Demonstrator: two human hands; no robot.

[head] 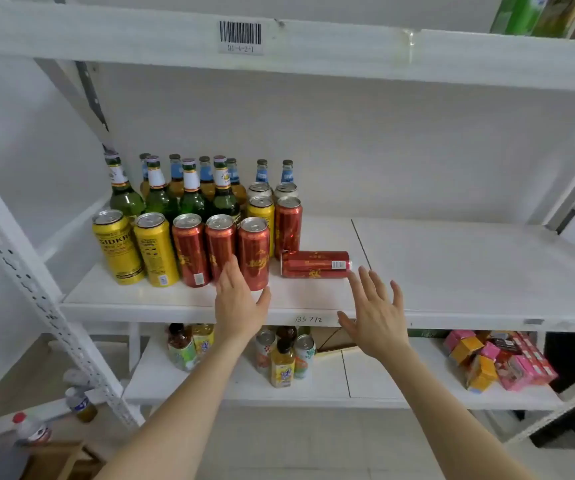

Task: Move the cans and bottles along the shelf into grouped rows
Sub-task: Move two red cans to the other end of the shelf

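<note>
On the white shelf (452, 271), yellow cans (154, 251) and red cans (253, 254) stand in a front row at the left. Green bottles (191, 192) and amber bottles with blue labels (262, 173) stand behind them. One red can (315, 265) lies on its side to the right of the row. My left hand (239, 303) is flat with straight fingers, its fingertips in front of the upright red cans. My right hand (374, 313) is spread open just right of and below the fallen can, holding nothing.
The right half of the shelf is bare board. A lower shelf (365, 386) holds drink bottles, cans and coloured boxes (497, 358). A perforated steel upright (37, 292) slants at the left. An upper shelf edge (313, 46) carries a barcode label.
</note>
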